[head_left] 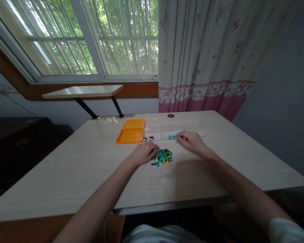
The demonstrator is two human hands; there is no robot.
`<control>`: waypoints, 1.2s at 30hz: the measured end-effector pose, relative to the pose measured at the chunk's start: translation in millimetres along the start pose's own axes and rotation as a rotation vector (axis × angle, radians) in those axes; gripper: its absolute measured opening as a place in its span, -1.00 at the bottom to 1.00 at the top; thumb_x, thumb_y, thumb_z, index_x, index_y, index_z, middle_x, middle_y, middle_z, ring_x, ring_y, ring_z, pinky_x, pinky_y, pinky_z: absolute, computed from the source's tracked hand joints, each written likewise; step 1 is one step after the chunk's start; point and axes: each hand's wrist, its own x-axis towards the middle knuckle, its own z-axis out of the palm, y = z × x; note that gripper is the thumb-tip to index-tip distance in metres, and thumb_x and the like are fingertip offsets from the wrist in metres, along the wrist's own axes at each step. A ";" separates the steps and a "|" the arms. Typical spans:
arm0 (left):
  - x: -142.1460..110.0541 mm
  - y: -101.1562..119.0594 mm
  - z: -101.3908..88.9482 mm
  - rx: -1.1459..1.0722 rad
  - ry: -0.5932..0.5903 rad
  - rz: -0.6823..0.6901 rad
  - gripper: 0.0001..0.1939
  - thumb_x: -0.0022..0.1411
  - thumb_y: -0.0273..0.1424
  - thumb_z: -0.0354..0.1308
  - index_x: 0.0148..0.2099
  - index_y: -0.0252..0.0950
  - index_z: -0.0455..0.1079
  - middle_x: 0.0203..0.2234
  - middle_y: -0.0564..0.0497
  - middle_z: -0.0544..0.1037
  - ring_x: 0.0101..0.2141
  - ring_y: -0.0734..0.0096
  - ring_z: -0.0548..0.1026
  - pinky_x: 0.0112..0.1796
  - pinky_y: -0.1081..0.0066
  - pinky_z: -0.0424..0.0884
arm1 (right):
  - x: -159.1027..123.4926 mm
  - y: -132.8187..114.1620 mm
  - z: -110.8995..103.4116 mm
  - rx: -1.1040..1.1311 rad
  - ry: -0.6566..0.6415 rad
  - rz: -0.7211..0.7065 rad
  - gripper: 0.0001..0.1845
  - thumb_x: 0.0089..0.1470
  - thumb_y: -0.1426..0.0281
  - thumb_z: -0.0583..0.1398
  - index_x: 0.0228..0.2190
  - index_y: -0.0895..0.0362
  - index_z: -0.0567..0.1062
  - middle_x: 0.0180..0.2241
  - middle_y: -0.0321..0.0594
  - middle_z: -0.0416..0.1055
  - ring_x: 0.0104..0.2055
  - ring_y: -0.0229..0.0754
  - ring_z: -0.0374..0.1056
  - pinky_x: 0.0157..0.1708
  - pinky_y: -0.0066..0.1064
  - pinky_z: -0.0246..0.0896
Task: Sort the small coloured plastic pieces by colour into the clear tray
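Note:
A small heap of tiny coloured pieces (pixel 163 157), green, blue, yellow and dark, lies in the middle of the pale wooden table (pixel 91 168). My left hand (pixel 145 153) rests curled at the heap's left edge, fingertips touching the pieces. My right hand (pixel 191 141) reaches to a clear divided tray (pixel 167 132) behind the heap, fingers pinched over a compartment that holds blue pieces (pixel 171 137). What the fingers pinch is too small to make out. Dark red pieces (pixel 149 137) lie in the tray's left compartment.
An orange lid or tray (pixel 131 131) lies just left of the clear tray. A small round brown spot (pixel 170 115) marks the table's far edge. A window with a shelf (pixel 83 91) is behind, a patterned curtain (pixel 205 67) at the right.

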 end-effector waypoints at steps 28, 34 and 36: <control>5.2 8.6 10.2 -0.032 0.022 0.047 -0.75 0.28 -0.35 -0.14 -0.17 -0.27 0.35 -0.30 -0.03 0.38 -0.26 0.41 0.38 -0.25 0.45 0.32 | -0.3 -17.5 17.5 0.016 -0.286 0.088 -0.80 0.08 0.37 0.08 -0.32 0.13 0.50 -0.40 -0.22 0.45 -0.37 -0.25 0.33 -0.38 -0.48 0.11; 5.6 9.1 12.2 -0.032 0.050 0.004 -0.77 0.28 -0.33 -0.14 -0.20 -0.28 0.31 -0.29 -0.02 0.36 -0.27 0.42 0.37 -0.26 0.45 0.32 | -1.9 -35.4 24.1 0.112 -0.345 0.025 -0.82 0.06 0.39 0.11 -0.31 0.11 0.50 -0.43 -0.24 0.45 -0.39 -0.27 0.33 -0.39 -0.50 0.11; 6.0 10.5 12.2 -0.048 0.058 0.002 -0.77 0.28 -0.33 -0.14 -0.21 -0.28 0.31 -0.31 -0.01 0.35 -0.27 0.42 0.37 -0.26 0.45 0.31 | -2.5 -36.7 25.9 0.133 -0.348 0.020 -0.83 0.05 0.36 0.13 -0.32 0.10 0.50 -0.45 -0.26 0.45 -0.40 -0.27 0.33 -0.40 -0.50 0.11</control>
